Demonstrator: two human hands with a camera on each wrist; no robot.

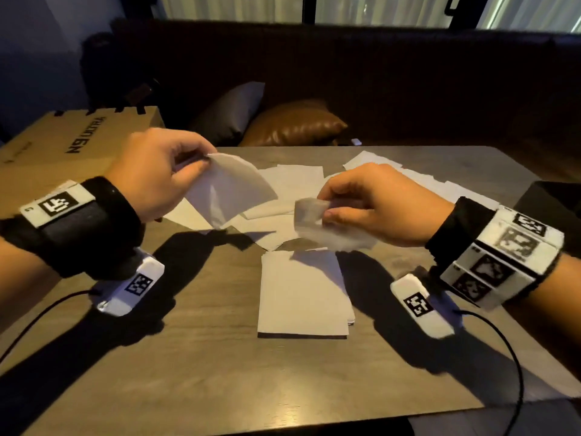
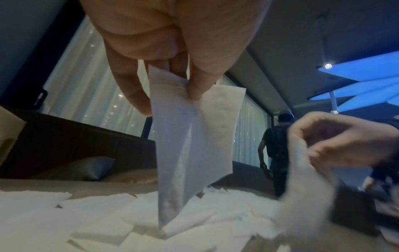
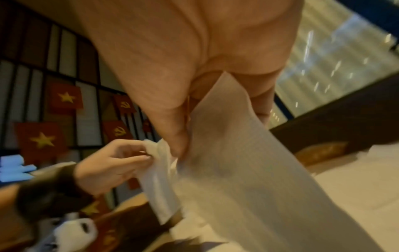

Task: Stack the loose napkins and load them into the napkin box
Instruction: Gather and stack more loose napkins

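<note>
Wooden table (image 1: 195, 357) with napkin stack (image 1: 301, 297), scattered napkins (image 1: 295, 180).

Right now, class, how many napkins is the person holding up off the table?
2. One hangs pinched in the left hand: napkin. The other, blurred, is pinched in the right hand: napkin. Further sheets held behind them may be hidden.

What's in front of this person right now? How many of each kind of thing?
Napkins held in hands: 2, one in the left hand, one in the right hand
Neat napkin stack: 1
Scattered loose napkins: too overlapped to count
Cushions: 2
Cardboard box: 1
Total counted: 6
</note>
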